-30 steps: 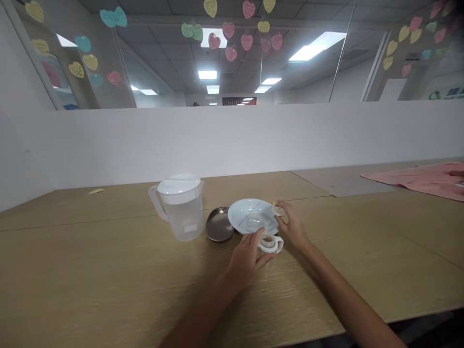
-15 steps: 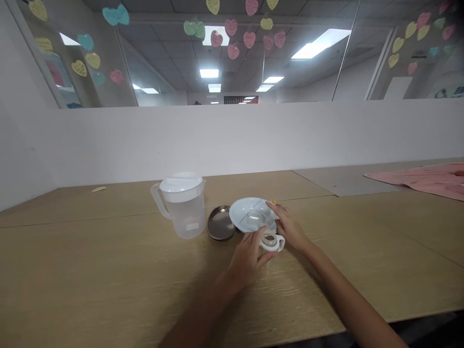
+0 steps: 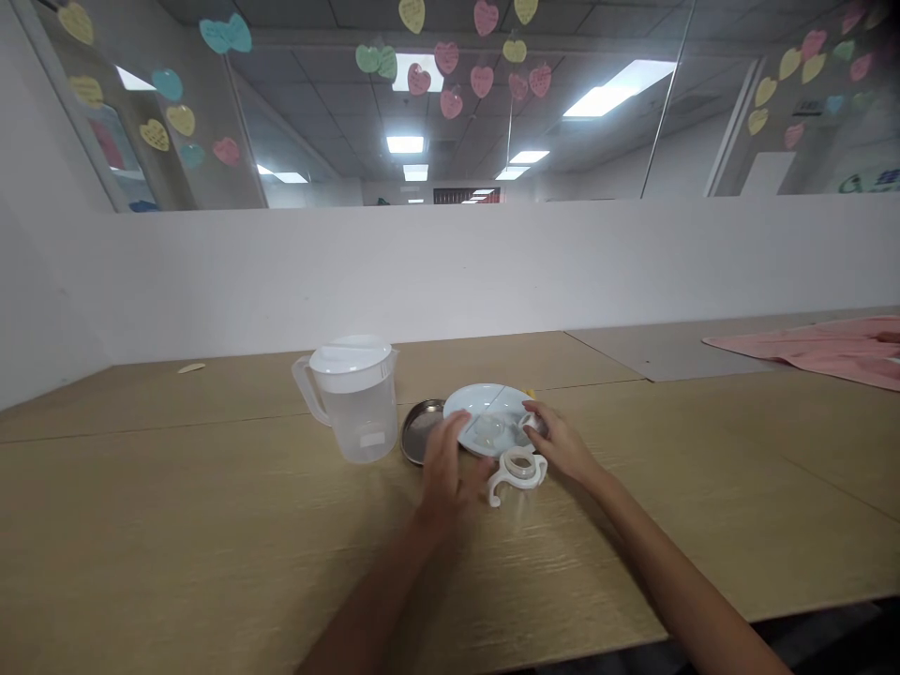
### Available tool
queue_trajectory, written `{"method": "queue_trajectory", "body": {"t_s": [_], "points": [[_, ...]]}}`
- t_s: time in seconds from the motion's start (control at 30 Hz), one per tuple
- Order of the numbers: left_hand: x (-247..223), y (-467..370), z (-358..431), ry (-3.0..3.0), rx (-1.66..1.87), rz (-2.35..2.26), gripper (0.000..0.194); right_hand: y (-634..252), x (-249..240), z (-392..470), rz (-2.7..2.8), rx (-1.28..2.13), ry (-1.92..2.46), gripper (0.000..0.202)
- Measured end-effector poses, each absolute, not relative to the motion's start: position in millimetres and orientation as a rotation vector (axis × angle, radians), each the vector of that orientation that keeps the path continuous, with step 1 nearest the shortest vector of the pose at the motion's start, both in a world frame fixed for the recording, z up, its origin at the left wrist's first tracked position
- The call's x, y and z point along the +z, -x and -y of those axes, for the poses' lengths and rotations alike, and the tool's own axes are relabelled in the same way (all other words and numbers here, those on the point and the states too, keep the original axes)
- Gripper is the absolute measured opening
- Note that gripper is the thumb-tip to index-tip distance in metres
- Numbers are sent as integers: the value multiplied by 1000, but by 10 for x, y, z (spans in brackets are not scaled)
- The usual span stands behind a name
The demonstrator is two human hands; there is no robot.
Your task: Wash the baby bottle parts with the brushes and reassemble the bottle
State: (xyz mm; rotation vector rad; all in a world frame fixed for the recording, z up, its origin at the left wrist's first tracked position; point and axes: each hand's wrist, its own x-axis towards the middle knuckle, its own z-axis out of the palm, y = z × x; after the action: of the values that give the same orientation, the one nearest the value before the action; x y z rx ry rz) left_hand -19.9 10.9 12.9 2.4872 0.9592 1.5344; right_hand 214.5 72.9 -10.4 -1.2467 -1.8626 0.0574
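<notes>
My left hand [image 3: 450, 469] is open, fingers apart and slightly blurred, over the near left side of a pale blue-white oval plate [image 3: 460, 398]. It partly hides a round dark metal pan [image 3: 416, 427]. At the plate's right edge my right hand [image 3: 562, 441] pinches a small clear piece [image 3: 532, 422], its exact kind unclear. A transparent object [image 3: 490, 431] lies in the plate. Just in front of the plate, between my hands, is a white ring-shaped piece [image 3: 518, 472] with a curved arm at its left and a small hook at its right. Neither hand visibly grips it.
A translucent lidded pitcher [image 3: 364, 403] stands left of the pan. Something small and yellow [image 3: 530, 394] shows behind the plate. Pink cloth [image 3: 816, 345] lies at the far right, with part of another person's hand [image 3: 887, 337] at the frame edge. A white wall backs the table.
My left hand has let go of the white ring-shaped piece and moved left and up toward the plate. The right hand has shifted slightly, and the small clear piece in its fingers shows more.
</notes>
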Motion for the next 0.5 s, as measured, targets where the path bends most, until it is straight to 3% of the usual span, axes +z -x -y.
{"method": "queue_trajectory", "body": {"t_s": [0.1, 0.23, 0.4, 0.5], "points": [[202, 435, -258, -2281, 2019, -1324, 46, -2160, -111, -739, 1939, 1, 1266, 36], [311, 843, -462, -1829, 2341, -1885, 63, -2169, -177, -771, 1975, -64, 1310, 34], [327, 1242, -645, -1422, 2202, -2144, 106, -2171, -237, -792, 1945, -115, 1311, 36], [255, 1343, -723, -1363, 2037, -2103, 119, -2168, -208, -776, 1949, -135, 1296, 36]]}}
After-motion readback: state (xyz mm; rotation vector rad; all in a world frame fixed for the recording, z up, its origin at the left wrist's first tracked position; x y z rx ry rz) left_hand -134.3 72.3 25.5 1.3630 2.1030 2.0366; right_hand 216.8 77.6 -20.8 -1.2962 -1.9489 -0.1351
